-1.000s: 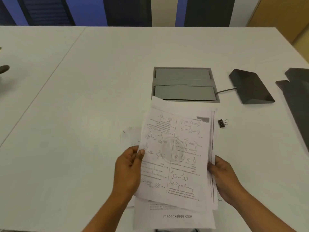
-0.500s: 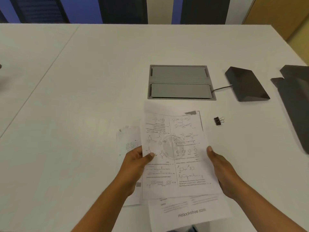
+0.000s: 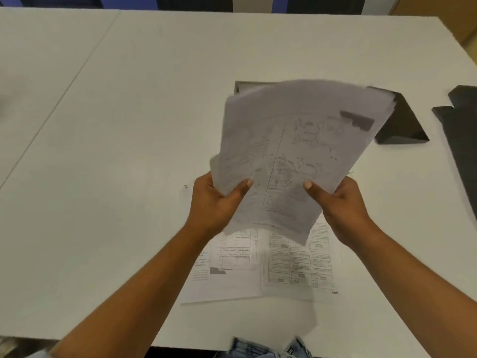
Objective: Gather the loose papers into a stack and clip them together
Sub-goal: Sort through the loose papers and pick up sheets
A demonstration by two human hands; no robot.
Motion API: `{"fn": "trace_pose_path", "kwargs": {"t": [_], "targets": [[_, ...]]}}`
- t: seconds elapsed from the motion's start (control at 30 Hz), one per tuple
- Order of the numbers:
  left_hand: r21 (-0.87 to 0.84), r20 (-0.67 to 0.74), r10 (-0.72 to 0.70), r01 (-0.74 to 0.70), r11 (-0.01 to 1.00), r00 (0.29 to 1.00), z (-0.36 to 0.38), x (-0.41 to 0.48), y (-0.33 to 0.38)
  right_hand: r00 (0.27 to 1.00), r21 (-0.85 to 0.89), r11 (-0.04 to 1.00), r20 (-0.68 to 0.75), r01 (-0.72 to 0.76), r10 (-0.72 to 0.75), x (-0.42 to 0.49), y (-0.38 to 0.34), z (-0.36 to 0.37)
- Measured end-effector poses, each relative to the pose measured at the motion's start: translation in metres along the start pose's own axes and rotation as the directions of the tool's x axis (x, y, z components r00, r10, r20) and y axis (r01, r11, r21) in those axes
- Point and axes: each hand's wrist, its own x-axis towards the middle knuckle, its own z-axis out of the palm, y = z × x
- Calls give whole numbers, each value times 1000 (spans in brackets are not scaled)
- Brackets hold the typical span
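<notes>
A bundle of printed papers [image 3: 296, 151] is raised off the white table [image 3: 116, 125] and tilted away from me, blurred by motion. My left hand [image 3: 214, 205] grips its lower left edge, thumb on the front sheet. My right hand [image 3: 340, 205] grips the lower right edge the same way. Two or three more printed sheets [image 3: 258, 264] lie flat on the table under my hands, near the front edge. The raised bundle hides the spot where the binder clip lay.
A grey cable hatch [image 3: 238, 86] set in the table shows just behind the bundle. A dark wedge-shaped box [image 3: 402, 122] sits to the right, and dark flat pieces [image 3: 462, 133] lie at the far right edge.
Both hands have lifted the top papers off the table and tipped them up. Several sheets stayed flat on the table below. The clip is now hidden.
</notes>
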Motion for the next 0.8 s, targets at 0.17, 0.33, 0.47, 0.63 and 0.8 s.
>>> {"fn": "trace_pose_path", "kwargs": {"t": [0.17,0.33,0.47,0.63,0.8], "targets": [[-25,18,28,-27,999,999,4,-6,-14,999,-25,998,-1,53,-53,-1,12,4],[-5,21,-102,102,995,995,9,-18,-38,999,-128,992,34,-10,14,-10,39,4],[-58,-4,-131,130,990,991,3,-16,-39,996,-174,982,50,-69,79,-13,50,-3],[-162,-11,-191,187,969,981,-7,-7,-25,994,-165,982,54,-88,98,-16,45,-8],[-115,142,-371,388,915,918,-12,-21,-34,979,35,978,35,-204,202,-19,38,-7]]}}
